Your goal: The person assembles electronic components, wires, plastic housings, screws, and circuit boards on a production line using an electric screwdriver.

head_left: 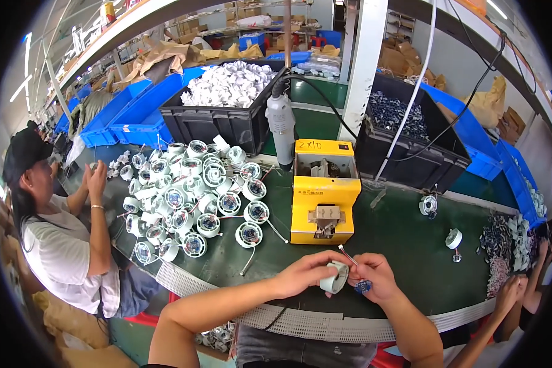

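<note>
Two hands meet over the near edge of the green bench [405,245], in front of the yellow machine [303,211]. The left hand [300,274] is curled round a pale, ring-shaped housing [334,278], thumb and fingers closed on its wall. Just beside it, the right hand [379,277] pinches a small blue circuit board [363,286] and a thin wire lead that ends in a white plug [341,248].

The housing looks like light, stiff moulded plastic, probably a little slick; its outer wall seems the safest place to grip. The board is likely light but fragile, best taken by its rim, away from the components. The lead looks soft and bendy, and a tug on it could strain its joints. Similar housings with boards [194,244] lie heaped to the left on the bench.
</note>
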Available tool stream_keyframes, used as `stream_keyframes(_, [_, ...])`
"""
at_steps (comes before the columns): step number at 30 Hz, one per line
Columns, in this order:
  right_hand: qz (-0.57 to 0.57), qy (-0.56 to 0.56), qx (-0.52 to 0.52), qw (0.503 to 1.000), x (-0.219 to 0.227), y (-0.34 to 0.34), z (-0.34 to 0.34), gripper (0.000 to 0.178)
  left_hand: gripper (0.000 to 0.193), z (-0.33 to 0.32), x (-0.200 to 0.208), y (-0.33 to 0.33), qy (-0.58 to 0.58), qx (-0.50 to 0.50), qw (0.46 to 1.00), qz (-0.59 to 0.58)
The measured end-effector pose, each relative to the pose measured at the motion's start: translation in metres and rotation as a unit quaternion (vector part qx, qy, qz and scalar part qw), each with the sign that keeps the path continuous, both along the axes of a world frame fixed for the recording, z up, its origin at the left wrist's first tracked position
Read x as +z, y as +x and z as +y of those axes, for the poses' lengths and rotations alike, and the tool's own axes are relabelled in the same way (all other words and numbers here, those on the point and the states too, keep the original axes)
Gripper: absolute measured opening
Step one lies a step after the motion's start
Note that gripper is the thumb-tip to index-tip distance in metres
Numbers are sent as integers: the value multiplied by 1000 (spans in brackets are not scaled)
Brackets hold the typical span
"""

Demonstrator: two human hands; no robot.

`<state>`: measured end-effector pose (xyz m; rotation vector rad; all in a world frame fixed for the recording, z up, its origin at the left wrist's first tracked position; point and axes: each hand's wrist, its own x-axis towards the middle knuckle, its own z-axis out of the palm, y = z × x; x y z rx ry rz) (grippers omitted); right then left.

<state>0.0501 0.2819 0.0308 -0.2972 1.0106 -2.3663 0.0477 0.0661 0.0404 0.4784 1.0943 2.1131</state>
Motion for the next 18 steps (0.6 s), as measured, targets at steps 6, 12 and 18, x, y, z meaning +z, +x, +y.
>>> stream_keyframes(6, [319,198,-88,923,9,-7,-8,9,43,-8,3,-5,8,57,988,-142])
stream_keyframes(12, [412,338,-112,839,20,-6,-8,10,48,-6,8,-9,-64,65,984,-153])
stream_keyframes(18, [410,387,-184,805,15,5,-21,9,44,0,9,-6,-75,120,983,-116])
